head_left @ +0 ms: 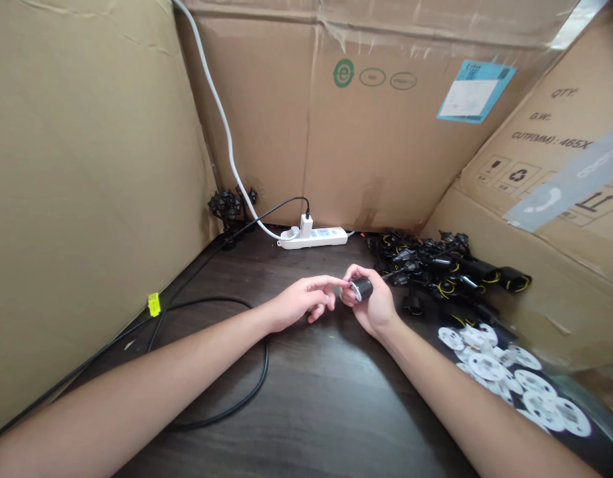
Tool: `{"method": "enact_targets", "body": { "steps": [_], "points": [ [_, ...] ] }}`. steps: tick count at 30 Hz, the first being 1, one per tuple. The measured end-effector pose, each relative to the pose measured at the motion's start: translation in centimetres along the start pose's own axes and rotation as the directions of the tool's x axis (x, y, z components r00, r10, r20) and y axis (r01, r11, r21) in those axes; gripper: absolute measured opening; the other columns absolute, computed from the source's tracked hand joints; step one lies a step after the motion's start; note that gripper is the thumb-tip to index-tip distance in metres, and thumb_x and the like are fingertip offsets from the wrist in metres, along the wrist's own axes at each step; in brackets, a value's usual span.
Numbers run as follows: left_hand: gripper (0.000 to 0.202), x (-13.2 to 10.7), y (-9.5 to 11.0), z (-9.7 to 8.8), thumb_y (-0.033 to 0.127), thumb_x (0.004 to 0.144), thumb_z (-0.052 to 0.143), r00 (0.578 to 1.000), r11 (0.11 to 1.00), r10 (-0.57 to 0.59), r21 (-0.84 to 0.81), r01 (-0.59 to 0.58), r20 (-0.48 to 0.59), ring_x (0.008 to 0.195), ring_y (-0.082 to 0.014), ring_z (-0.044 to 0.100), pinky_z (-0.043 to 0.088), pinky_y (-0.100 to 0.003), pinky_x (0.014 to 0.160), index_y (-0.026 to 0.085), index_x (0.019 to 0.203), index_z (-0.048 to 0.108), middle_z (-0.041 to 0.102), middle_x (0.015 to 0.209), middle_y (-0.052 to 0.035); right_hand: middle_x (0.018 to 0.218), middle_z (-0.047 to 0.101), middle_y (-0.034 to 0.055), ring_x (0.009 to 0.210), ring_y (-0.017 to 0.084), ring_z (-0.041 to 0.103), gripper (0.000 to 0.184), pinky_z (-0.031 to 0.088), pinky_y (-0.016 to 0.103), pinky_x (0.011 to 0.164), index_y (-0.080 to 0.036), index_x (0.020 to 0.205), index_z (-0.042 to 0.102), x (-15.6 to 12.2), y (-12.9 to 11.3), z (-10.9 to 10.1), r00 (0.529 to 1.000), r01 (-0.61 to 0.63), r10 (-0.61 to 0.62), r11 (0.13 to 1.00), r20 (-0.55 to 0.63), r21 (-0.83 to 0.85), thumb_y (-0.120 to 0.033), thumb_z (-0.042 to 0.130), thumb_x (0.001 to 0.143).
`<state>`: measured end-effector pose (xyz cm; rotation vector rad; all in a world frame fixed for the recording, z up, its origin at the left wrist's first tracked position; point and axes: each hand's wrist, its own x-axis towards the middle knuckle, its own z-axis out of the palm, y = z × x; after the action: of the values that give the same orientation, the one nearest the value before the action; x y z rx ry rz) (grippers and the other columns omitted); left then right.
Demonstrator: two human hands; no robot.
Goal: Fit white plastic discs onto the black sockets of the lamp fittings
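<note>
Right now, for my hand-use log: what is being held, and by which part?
The right hand pinches a black cylinder with a silver rim by its barrel. The left hand holds nothing; its index finger reaches toward the rim.

The head-worn camera looks forward and down, close above the left hand (303, 302) and right hand (373, 302).

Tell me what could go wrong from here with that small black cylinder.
The small black cylinder is pinched only in the fingertips of the right hand. If it slipped, it might roll into the heap of black parts with yellow rings and be hard to spot on the dark table. The left forearm lies across the looped black cable, so a sudden move might snag it.
</note>
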<state>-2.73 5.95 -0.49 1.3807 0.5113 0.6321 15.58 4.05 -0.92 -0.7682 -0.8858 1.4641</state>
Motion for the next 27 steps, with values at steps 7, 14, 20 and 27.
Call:
{"method": "enact_targets", "body": {
  "steps": [7, 14, 20, 27],
  "points": [
    [0.047, -0.2, 0.3, 0.0, 0.021, 0.074, 0.06, 0.999, 0.992, -0.026, -0.123, 0.023, -0.024, 0.05, -0.006, 0.043, 0.035, -0.022, 0.049, 0.012, 0.118, 0.074, 0.059, 0.073, -0.0005, 0.049, 0.044, -0.0027, 0.044, 0.01, 0.035, 0.027, 0.029, 0.022, 0.044, -0.018, 0.062, 0.061, -0.2, -0.1, 0.5, 1.0, 0.011, -0.012, 0.999, -0.026, -0.047, -0.038, 0.063, 0.08],
    [0.044, -0.3, 0.5, -0.2, 0.026, 0.076, 0.065, 0.998, 0.987, -0.06, -0.149, 0.058, -0.009, 0.053, -0.0073, 0.043, 0.036, -0.022, 0.053, 0.01, 0.116, 0.076, 0.063, 0.07, -0.0028, 0.049, 0.041, -0.0036, 0.044, 0.01, 0.032, 0.03, 0.028, 0.022, 0.043, -0.019, 0.061, 0.059, -0.2, 0.3, 0.4, 0.998, 0.039, -0.042, 0.996, -0.042, -0.075, -0.04, 0.064, 0.081],
    [0.04, -0.2, 0.6, -0.1, 0.027, 0.076, 0.069, 0.998, 0.992, -0.065, -0.11, 0.063, -0.022, 0.052, -0.0067, 0.044, 0.036, -0.022, 0.053, 0.01, 0.11, 0.077, 0.062, 0.067, -0.0012, 0.049, 0.041, -0.0033, 0.044, 0.009, 0.033, 0.031, 0.026, 0.021, 0.042, -0.019, 0.059, 0.059, -0.1, 0.5, 0.3, 0.996, 0.054, -0.06, 0.993, -0.059, -0.1, -0.04, 0.064, 0.081],
    [0.036, 0.1, -0.1, 0.3, 0.041, 0.078, 0.076, 0.991, 1.0, 0.013, -0.023, -0.017, -0.137, 0.044, -0.0041, 0.043, 0.033, -0.02, 0.047, 0.012, 0.098, 0.068, 0.057, 0.066, 0.0045, 0.056, 0.049, -0.0019, 0.049, 0.012, 0.04, 0.033, 0.029, 0.023, 0.042, -0.021, 0.063, 0.06, -0.3, 1.1, 0.7, 0.978, 0.149, -0.189, 0.93, -0.09, -0.336, -0.042, 0.059, 0.088]
  ]
}}
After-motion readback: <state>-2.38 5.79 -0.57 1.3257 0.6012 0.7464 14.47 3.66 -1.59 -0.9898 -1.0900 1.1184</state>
